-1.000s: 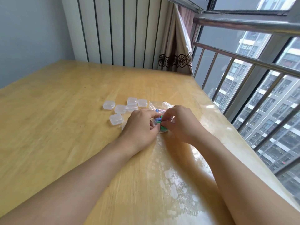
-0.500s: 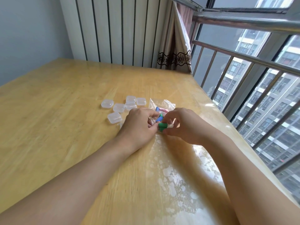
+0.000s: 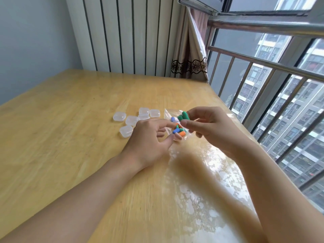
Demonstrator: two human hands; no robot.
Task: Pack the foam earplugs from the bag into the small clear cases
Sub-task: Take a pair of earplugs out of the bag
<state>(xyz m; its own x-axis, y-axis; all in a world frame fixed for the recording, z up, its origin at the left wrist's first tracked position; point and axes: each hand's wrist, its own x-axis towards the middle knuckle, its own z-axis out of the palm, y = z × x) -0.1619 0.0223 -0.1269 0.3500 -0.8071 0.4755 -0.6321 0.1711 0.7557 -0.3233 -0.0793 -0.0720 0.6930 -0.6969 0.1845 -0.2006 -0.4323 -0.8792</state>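
A small clear plastic bag (image 3: 169, 113) lies on the wooden table (image 3: 70, 130), with blue, orange and green foam earplugs (image 3: 178, 131) showing at its mouth. My right hand (image 3: 205, 127) is lifted just above the bag and pinches two green earplugs (image 3: 182, 117) between thumb and fingers. My left hand (image 3: 150, 137) rests on the table at the bag's left side, fingertips pinching its edge. Several small clear cases (image 3: 131, 120), all with lids down, sit in a cluster to the left of the bag.
A metal window railing (image 3: 263, 67) runs along the table's right edge. A curtain (image 3: 189, 50) and a striped wall panel (image 3: 126, 35) stand behind the far edge. Sunlight glares on the tabletop near me.
My right hand has risen out of the bag with the green earplugs. My left hand has spread a little and uncovered the coloured earplugs in the bag's mouth.
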